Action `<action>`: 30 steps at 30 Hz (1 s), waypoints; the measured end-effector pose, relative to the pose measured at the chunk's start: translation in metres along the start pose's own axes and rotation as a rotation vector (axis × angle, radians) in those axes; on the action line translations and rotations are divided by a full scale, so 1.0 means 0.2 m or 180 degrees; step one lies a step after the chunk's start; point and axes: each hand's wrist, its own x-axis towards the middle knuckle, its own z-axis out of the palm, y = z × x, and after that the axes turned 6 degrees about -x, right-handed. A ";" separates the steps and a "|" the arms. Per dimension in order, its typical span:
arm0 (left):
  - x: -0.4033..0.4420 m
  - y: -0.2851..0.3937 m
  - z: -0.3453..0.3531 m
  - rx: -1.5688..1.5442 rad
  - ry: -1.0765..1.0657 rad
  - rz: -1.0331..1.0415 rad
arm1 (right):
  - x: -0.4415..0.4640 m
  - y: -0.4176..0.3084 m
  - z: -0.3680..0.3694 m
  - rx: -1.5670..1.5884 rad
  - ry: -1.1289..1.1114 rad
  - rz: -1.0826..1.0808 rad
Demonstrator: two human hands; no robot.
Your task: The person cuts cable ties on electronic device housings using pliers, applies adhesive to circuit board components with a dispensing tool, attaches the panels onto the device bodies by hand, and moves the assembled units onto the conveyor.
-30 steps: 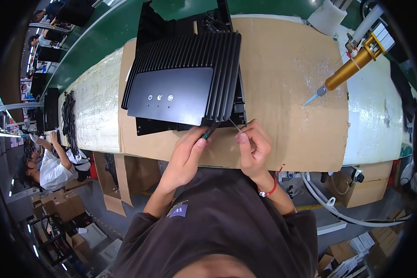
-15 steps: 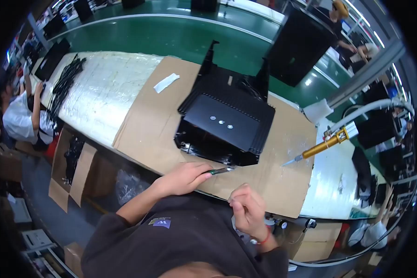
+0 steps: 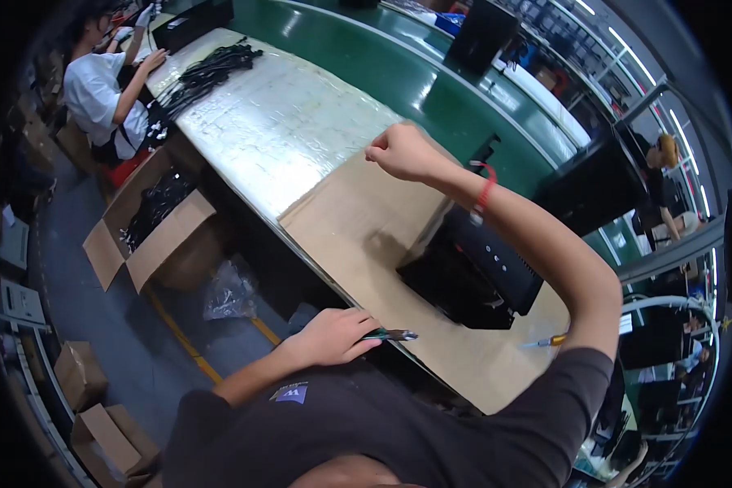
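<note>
My left hand (image 3: 333,337) is closed around a small hand tool (image 3: 398,334) with a dark, partly green handle, at the front edge of the bench. Stretched out over the far left part of the cardboard sheet (image 3: 333,207) is my right hand (image 3: 403,152), its fingers pressed together; what they hold, if anything, is hidden. A black ribbed device (image 3: 492,254) with small white icons rests on a black frame (image 3: 451,285) on the cardboard, partly behind my right forearm.
A gold dispenser (image 3: 557,339) with a pale blue tip points over the cardboard's right part. Black cables (image 3: 211,73) lie on the bench at the far left, near a seated person (image 3: 98,89). An open box (image 3: 167,236) of black parts stands on the floor.
The view has turned to the left. My right hand has gone from the bench's front edge to the cardboard's far left side. My left hand still holds the tool, now away from the device.
</note>
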 end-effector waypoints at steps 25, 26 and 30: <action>0.63 -0.85 -0.40 0.0054 0.0489 -0.0294 | -1.18 0.41 -0.38 -0.1083 0.0351 0.1636; 0.74 -0.93 -0.41 0.0499 0.0733 0.0186 | -1.20 0.46 -0.35 -0.0983 0.0421 0.1386; 1.01 -1.38 -0.49 0.1047 0.0672 0.0000 | -1.16 0.46 -0.33 -0.0666 0.0874 0.1181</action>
